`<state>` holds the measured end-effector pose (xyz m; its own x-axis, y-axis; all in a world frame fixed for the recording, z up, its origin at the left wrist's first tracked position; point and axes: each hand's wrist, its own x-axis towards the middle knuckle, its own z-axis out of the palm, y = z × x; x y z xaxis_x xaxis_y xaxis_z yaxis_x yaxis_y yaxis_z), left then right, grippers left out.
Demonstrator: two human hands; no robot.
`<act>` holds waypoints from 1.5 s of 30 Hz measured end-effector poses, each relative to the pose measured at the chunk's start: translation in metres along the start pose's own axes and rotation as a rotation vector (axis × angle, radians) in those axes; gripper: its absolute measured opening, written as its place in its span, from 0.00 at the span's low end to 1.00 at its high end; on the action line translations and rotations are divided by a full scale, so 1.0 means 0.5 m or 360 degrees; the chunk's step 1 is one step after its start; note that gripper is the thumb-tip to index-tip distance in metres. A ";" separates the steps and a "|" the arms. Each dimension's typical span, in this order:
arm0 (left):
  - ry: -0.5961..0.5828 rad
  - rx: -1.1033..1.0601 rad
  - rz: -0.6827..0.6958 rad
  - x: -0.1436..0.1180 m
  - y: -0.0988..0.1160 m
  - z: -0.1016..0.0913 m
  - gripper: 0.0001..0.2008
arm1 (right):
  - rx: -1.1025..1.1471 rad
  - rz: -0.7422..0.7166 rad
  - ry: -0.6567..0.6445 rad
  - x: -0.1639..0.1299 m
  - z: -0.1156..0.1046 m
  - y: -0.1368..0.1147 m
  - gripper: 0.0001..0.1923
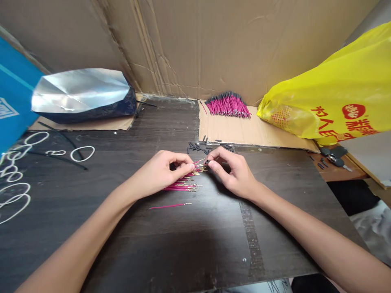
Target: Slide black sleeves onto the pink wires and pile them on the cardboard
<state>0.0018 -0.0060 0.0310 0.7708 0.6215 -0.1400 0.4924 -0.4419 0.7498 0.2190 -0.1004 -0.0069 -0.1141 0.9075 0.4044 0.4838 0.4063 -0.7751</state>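
Dark wood-grain table [195, 240], left hand [163, 173] pinches pink wire [199, 161] above wire pile [181, 188], right hand [236, 173] pinches black tube [206, 162].

Head-worn view (the only one), facing forward-down, tabletop [195, 240] near

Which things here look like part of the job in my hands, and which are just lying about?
Probably part of the job:
thin pink wires with gold-coloured tips, at the left hand
short black tubes, near the right hand
heaped pink wires with black ends

Probably just lying about:
silver foil bag
yellow plastic bag with red lettering
thin white loops
keys with black fobs
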 end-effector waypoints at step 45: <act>-0.0077 -0.0022 0.0052 0.003 -0.007 0.007 0.18 | -0.0518 -0.0206 -0.0082 -0.004 0.011 0.016 0.05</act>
<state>0.0028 -0.0057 0.0260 0.8052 0.5746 -0.1462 0.4614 -0.4524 0.7632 0.2182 -0.0984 -0.0164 -0.2323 0.8583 0.4576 0.7125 0.4704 -0.5206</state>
